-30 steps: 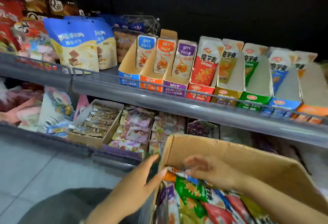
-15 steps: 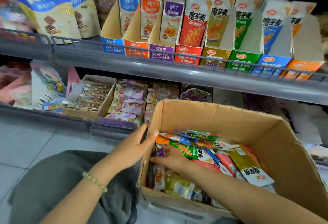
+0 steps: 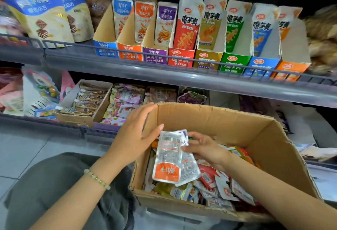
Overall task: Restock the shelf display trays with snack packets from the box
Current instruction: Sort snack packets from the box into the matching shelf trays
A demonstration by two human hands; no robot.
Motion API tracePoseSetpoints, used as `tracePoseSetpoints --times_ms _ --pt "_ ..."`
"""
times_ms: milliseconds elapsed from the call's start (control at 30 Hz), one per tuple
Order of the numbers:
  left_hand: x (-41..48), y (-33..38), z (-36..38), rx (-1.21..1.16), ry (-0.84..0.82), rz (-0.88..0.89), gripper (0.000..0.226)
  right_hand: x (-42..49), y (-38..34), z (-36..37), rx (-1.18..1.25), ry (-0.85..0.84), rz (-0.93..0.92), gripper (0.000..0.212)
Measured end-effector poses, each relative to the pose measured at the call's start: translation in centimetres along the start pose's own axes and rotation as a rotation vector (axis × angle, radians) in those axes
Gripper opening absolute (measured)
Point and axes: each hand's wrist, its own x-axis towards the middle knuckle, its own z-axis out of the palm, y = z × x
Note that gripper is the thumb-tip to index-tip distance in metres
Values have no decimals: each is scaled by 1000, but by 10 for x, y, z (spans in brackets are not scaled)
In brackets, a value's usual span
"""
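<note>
1. Two hands over the cardboard box [image 3: 237, 126], both at its left end.
2. Right hand [image 3: 204, 148] inside the box, fingers clamped on a small stack of silvery snack packets [image 3: 171, 158] with an orange band at the bottom, backs facing up, lifted above the loose pile.
3. Left hand [image 3: 135, 135] at the box's left wall, fingers straight and together, thumb apart and touching the top edge of the held packets; palm not closed around anything.
4. Beaded bracelet [image 3: 97, 178] on the left wrist, outside the box to its left.
5. Loose packets [image 3: 218, 184] in red, green, yellow and silver heaped on the box floor, below the held stack.
6. Above and behind the box, on the upper shelf [image 3: 182, 78]: a row of upright display trays [image 3: 180, 55] in blue, orange, purple, red, yellow, green, blue, orange, each with packets standing in it.
7. Left of the box, on the lower shelf: a brown carton [image 3: 82, 118] of dark sachets, then pink and purple pouches [image 3: 125, 100] just beside it.
8. Grey trouser leg [image 3: 54, 193] below and left of the box.
</note>
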Motion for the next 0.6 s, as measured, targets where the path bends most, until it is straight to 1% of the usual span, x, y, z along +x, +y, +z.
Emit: tracePoseSetpoints --times_ms 33,67,133,167,200,267,300,367,433,500,533,567,600 --pt "4 7 3 16 -19 15 72 -9 -7 -9 27 4 -42 42" --pt "8 13 8 13 -74 -5 79 -16 -12 -15 64 8 -75 43" --pt "18 26 25 -92 -234 -88 96 -31 -22 -24 100 13 -124 45" --pt "23 30 34 -177 -303 -126 99 -36 -25 -28 100 18 -143 45" --pt "29 32 43 -254 -350 -157 95 -42 -28 -32 94 28 -163 43" --pt "40 33 54 -364 -379 -189 80 -50 -32 -45 77 79 -207 37" --pt "45 33 56 -386 -390 -194 79 -52 -32 -53 80 127 -224 33" --pt "49 32 55 -355 -437 -196 87 -57 -31 -71 110 224 -244 27" --pt "51 33 56 -269 -422 -174 88 -58 -25 -83 140 281 -261 29" --pt "50 41 62 -200 -384 -146 89 -55 -19 -85 142 303 -290 34" --pt "50 46 68 -224 -392 -148 90 -52 -18 -82 153 307 -312 37" --pt "49 51 74 -300 -406 -160 84 -49 -17 -77 181 311 -334 37" --pt "48 56 81 -394 -414 -190 72 -46 -17 -71 203 315 -361 37"
